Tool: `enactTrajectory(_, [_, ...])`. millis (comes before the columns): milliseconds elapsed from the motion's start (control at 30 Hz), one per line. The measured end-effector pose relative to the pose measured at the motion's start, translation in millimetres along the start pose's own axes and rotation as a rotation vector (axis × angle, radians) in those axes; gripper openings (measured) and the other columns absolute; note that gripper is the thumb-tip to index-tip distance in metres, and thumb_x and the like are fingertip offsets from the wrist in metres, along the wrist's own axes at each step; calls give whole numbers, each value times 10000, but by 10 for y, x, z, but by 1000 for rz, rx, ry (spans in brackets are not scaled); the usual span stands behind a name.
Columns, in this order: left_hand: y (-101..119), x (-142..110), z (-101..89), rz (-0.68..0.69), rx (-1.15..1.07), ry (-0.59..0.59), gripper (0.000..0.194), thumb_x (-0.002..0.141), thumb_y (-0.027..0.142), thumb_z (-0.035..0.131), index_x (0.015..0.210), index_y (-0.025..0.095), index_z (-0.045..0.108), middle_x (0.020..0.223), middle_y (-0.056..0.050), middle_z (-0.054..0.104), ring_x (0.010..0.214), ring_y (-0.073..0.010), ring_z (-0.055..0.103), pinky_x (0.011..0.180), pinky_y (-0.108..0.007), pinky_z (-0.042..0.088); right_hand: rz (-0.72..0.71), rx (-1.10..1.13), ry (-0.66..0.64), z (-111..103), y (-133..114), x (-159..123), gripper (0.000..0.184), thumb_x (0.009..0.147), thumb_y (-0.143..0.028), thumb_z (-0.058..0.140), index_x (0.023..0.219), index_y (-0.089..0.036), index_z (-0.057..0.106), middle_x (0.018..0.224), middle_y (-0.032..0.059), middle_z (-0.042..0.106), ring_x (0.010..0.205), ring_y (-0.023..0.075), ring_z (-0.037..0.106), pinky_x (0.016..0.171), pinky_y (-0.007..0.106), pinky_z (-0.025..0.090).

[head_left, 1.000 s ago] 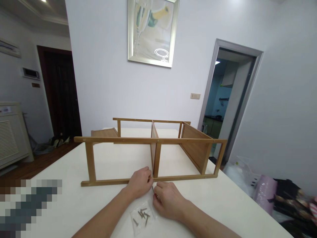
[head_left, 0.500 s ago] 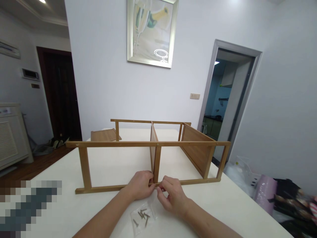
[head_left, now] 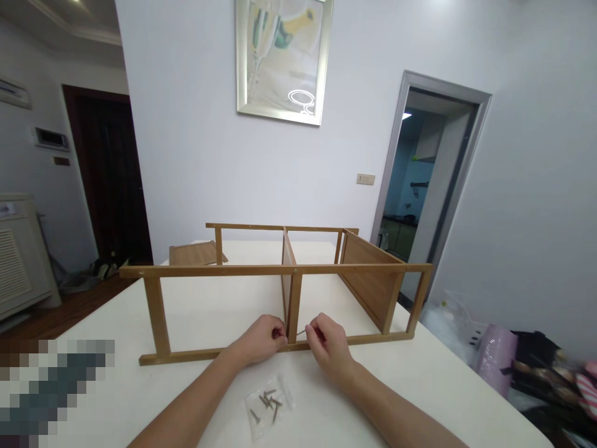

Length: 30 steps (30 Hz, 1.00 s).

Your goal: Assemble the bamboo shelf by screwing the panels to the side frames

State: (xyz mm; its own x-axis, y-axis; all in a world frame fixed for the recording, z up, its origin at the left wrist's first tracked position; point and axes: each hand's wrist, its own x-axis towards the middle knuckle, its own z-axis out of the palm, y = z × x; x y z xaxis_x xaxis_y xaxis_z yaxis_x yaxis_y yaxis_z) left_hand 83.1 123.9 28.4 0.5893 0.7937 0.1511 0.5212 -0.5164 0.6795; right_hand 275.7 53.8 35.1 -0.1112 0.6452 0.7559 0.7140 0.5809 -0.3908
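Fingers of the left hand point(head_left: 261, 339) close on the light, rigid bamboo shelf frame point(head_left: 280, 292) at its bottom rail on the white table point(head_left: 420, 386); the right hand point(head_left: 329, 342) pinches a small metal tool point(head_left: 301, 333), probably slippery, beside the upright.

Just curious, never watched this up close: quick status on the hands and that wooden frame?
Left hand closed on light-brown wooden shelf frame at its bottom rail. Right hand pinching thin metal tool at the centre post. Clear bag of screws near wrists, nothing blocking.
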Motion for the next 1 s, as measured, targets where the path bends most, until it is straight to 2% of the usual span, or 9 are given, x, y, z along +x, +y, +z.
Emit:
enactTrajectory(200, [18, 19, -45, -35, -38, -51, 146, 703, 259, 545, 662, 151, 634, 638, -1, 597, 619, -141, 516, 580, -247, 365, -21, 15, -9, 19, -44, -18, 233, 908, -200, 472, 679, -208, 432, 608, -33, 465, 555, 102, 421, 532, 239, 309])
enactTrajectory(300, [49, -14, -51, -51, 24, -53, 159, 730, 274, 536, 681, 158, 633, 648, -5, 607, 609, -139, 515, 571, -246, 365, -52, 11, 7, 20, -46, -12, 237, 921, -198, 466, 686, -208, 432, 615, -32, 465, 555, 101, 422, 532, 240, 313])
enactTrajectory(433, [143, -95, -70, 2, 276, 40, 146, 758, 254, 526, 685, 181, 630, 703, -23, 644, 630, -150, 545, 592, -260, 364, -104, -3, 60, 19, -53, -10, 203, 937, -191, 463, 735, -207, 459, 645, -24, 481, 574, 107, 442, 533, 241, 326])
enactTrajectory(600, [262, -159, -86, 205, 516, 184, 156, 803, 253, 541, 674, 201, 613, 718, -38, 667, 667, -179, 594, 634, -299, 389, -251, 10, 101, -22, -123, 5, 120, 925, -134, 471, 829, -204, 489, 694, -1, 513, 617, 127, 475, 546, 254, 350])
enactTrajectory(700, [353, -168, -86, 379, 579, 367, 244, 854, 263, 526, 621, 200, 570, 633, -42, 620, 604, -167, 563, 585, -307, 375, -337, -6, 147, -92, -183, 65, 115, 906, -91, 477, 884, -202, 493, 713, 15, 533, 654, 145, 492, 559, 264, 368])
enactTrajectory(833, [618, -205, -224, 631, 565, 782, 219, 864, 185, 539, 646, 208, 522, 589, -20, 553, 588, -162, 510, 556, -306, 367, -442, -28, 216, -244, -286, 246, 139, 883, -70, 504, 947, -192, 509, 741, 36, 551, 678, 163, 514, 573, 281, 406])
enactTrajectory(900, [791, -218, -380, 681, 504, 949, 89, 835, 154, 589, 777, 205, 545, 660, -17, 580, 642, -169, 531, 608, -307, 416, -494, -46, 245, -329, -353, 383, 144, 876, -72, 517, 958, -191, 517, 750, 42, 556, 684, 168, 525, 578, 289, 422])
enactTrajectory(933, [874, -216, -472, 685, 483, 1023, 92, 822, 144, 608, 864, 201, 550, 725, -27, 604, 695, -178, 554, 655, -316, 445, -519, -61, 264, -368, -388, 463, 147, 871, -72, 524, 957, -191, 519, 753, 44, 556, 689, 171, 530, 580, 292, 428])
enactTrajectory(1000, [1016, -183, -655, 652, 486, 1130, 215, 809, 166, 634, 997, 194, 534, 855, -56, 628, 825, -209, 588, 765, -357, 478, -565, -98, 322, -425, -452, 643, 150, 863, -71, 536, 948, -194, 522, 765, 48, 558, 711, 179, 540, 591, 301, 441])
